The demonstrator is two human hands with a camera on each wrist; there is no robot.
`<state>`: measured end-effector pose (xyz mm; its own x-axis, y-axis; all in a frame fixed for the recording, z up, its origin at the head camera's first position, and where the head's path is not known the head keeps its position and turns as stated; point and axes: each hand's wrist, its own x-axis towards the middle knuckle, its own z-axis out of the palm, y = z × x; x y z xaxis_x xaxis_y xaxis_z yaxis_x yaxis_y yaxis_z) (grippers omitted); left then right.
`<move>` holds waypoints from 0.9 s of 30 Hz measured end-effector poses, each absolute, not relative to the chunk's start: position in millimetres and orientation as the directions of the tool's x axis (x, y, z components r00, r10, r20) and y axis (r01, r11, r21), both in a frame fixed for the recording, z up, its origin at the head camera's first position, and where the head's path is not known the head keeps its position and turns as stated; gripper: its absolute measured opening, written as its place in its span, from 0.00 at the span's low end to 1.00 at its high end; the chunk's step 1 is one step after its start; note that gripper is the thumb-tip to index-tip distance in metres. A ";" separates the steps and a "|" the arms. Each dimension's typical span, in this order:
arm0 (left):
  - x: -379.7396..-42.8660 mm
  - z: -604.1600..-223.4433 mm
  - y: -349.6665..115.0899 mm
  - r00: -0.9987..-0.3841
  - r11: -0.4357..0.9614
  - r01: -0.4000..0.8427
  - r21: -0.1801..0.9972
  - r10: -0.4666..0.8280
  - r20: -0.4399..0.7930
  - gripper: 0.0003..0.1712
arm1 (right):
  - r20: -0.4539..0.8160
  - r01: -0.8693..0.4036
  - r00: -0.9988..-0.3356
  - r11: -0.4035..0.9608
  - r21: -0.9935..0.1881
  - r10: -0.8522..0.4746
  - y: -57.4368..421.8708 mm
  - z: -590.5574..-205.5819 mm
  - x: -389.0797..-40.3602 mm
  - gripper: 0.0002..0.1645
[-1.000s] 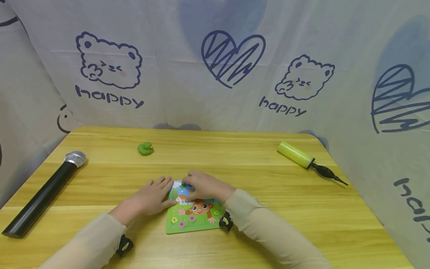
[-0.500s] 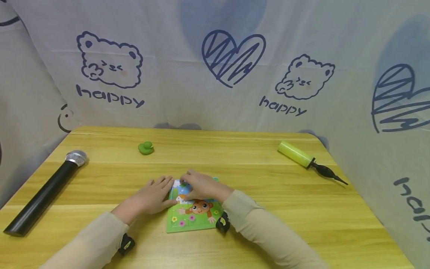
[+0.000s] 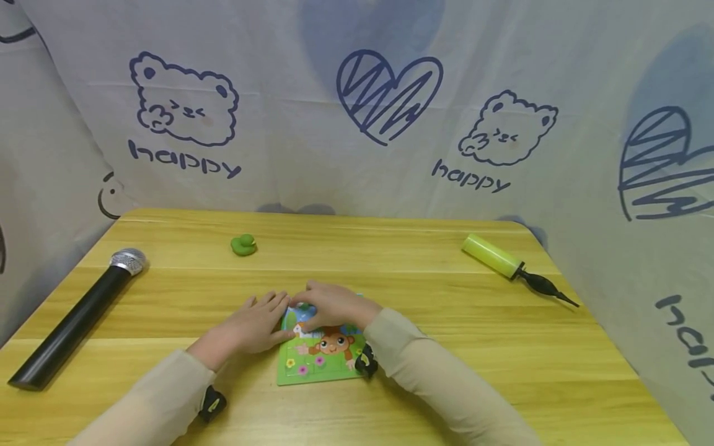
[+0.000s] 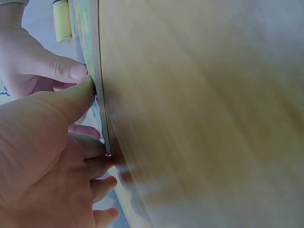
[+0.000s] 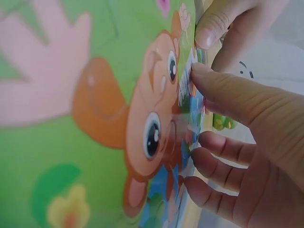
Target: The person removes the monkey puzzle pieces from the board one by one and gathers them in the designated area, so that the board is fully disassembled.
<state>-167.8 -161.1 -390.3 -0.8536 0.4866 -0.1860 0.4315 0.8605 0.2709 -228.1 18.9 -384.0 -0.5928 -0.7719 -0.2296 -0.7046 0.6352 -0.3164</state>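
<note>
A jigsaw puzzle (image 3: 312,365) with a monkey, flowers and a small house lies flat on the wooden table, in front of the person. The left hand (image 3: 253,327) rests along its left edge, fingers extended toward the far left corner. In the left wrist view, that hand's thumb (image 4: 78,99) touches the puzzle's edge. Reaching across the puzzle's upper part, the right hand (image 3: 337,306) covers some of the picture. Its thumb (image 5: 223,85) and slightly bent fingertips (image 5: 204,137) touch the surface, apart from each other. No loose piece shows between them.
A black microphone (image 3: 75,325) with a silver head lies at the left. The green toy duck (image 3: 243,244) sits behind the hands. At the far right is a yellow-green hand pump (image 3: 493,255) with a black nozzle. Printed cloth (image 3: 290,124) hangs behind the table (image 3: 463,353).
The right hand has shifted slightly left over the puzzle's upper part, toward the left hand. The left hand stays in place at the puzzle's edge.
</note>
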 end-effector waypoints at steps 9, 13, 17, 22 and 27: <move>-167.9 -390.0 -161.1 -0.855 0.864 0.424 0.272 0.481 -0.196 0.41 | -0.239 -0.732 -0.588 0.635 -0.248 -0.772 15.0 -382.8 -228.1 0.31; -168.1 -389.6 -160.6 -0.854 0.864 0.420 0.276 0.480 -0.203 0.41 | -0.246 -0.711 -0.589 0.638 -0.295 -0.770 15.1 -383.8 -230.1 0.32; -168.3 -390.2 -160.7 -0.852 0.863 0.420 0.281 0.481 -0.205 0.42 | -0.247 -0.671 -0.596 0.643 -0.369 -0.764 16.1 -385.8 -232.6 0.31; -168.9 -390.8 -161.6 -0.851 0.863 0.421 0.278 0.482 -0.208 0.42 | -0.229 -0.634 -0.601 0.631 -0.447 -0.766 17.9 -389.0 -235.2 0.30; -168.7 -390.6 -161.2 -0.851 0.861 0.416 0.293 0.482 -0.208 0.42 | -0.173 -0.501 -0.655 0.594 -0.629 -0.736 23.2 -394.4 -238.4 0.24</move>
<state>-168.7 -161.2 -390.6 -0.8512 0.4819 -0.2078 0.4159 0.8609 0.2930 -238.4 23.2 -394.4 -0.6547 -0.7358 -0.1728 -0.5012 0.5938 -0.6295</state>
